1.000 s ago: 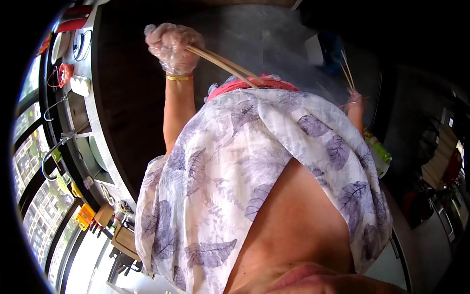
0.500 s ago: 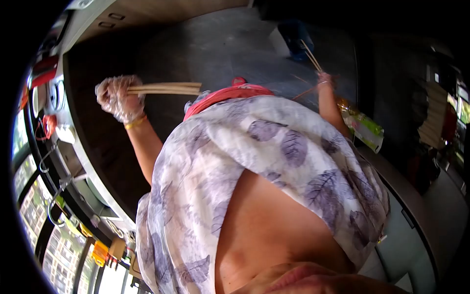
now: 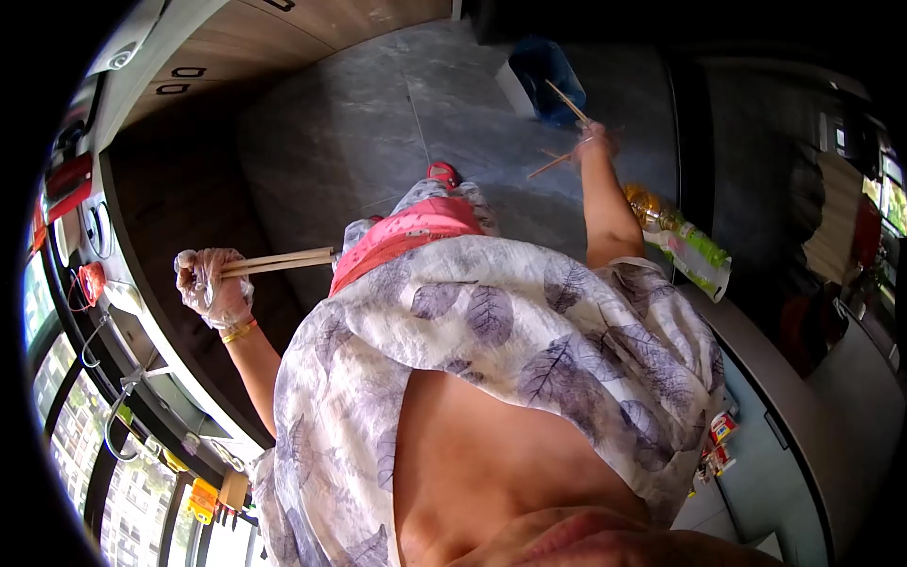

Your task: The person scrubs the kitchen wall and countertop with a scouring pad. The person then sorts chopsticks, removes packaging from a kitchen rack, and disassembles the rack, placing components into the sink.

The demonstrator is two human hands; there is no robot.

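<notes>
My left hand (image 3: 213,288), in a clear plastic glove, is closed around a few light wooden chopsticks (image 3: 283,262) that point right across the view, beside the counter. Farther off on the right, my right hand (image 3: 595,144), also in a clear glove, grips other chopsticks (image 3: 566,100). Some of these reach toward the blue bin (image 3: 537,59), and thinner ends stick out to the lower left. The bin stands on the floor just beyond that hand. Whether a stick touches it I cannot tell.
A counter (image 3: 142,283) with a faucet (image 3: 111,416) runs along the left by the windows. At right, a bottle of yellow liquid (image 3: 647,206) and a green-and-white package (image 3: 701,260) lie beside my right arm. Wooden cabinets (image 3: 222,52) stand at the upper left.
The view has shifted. My right arm is stretched farther out, and its hand and chopsticks are closer to the blue bin. My left hand appears lower, still holding its chopsticks.
</notes>
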